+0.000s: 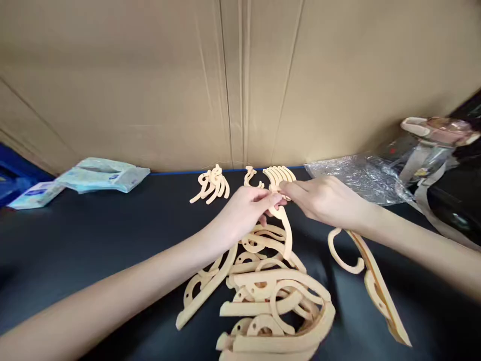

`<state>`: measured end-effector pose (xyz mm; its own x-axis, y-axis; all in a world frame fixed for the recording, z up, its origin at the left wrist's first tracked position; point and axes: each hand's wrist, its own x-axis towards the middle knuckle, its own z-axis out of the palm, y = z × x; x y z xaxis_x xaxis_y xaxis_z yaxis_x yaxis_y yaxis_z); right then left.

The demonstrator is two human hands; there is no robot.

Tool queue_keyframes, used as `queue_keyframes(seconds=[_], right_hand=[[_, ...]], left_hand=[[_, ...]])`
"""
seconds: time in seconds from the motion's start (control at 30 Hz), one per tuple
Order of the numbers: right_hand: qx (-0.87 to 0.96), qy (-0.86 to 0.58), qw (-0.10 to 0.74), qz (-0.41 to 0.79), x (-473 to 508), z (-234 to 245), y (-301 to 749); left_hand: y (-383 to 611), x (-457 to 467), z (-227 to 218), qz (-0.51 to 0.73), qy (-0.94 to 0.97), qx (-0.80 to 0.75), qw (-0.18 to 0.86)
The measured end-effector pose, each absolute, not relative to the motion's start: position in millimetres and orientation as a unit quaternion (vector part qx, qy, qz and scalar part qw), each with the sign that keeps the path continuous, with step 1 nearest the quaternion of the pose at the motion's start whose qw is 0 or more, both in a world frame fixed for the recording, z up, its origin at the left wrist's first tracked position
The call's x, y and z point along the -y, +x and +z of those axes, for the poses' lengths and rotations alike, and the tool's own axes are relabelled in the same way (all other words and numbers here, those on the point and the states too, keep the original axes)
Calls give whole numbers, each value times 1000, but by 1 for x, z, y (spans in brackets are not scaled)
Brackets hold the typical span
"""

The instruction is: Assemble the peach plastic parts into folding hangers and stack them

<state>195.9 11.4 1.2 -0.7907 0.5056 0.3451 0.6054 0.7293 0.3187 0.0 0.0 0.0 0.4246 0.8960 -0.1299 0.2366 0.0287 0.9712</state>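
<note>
My left hand and my right hand meet above the middle of the table, fingers closed in a pinch. Between them is a beige curved hanger part, its long end hanging down toward me. My fingers hide its upper end. Just below the hands lies a heap of beige folding hanger parts, with curved arms and round hooks overlapping. A separate hanger part with a hook lies under my right forearm.
Small curved beige pieces lie in a cluster at the back, with a lone hook and a row of curved pieces beside it. Tissue packs lie left. Clear plastic wrap and a strapped bottle are right. A cardboard wall stands behind.
</note>
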Motion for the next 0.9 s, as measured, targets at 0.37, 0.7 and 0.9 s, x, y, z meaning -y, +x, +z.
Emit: queue_keyframes(seconds=[0.37,0.7,0.9], right_hand=[[782,-565,249,87,-49,46,205],[529,-434,580,441,-58,56,193],[437,-396,634,500,-60,33,176]], left_hand=[[-48,-30,18,328,687,-515,394],[-114,-102,-33,398,589,-650,268],[-73,-69,-15,411,585,-524,462]])
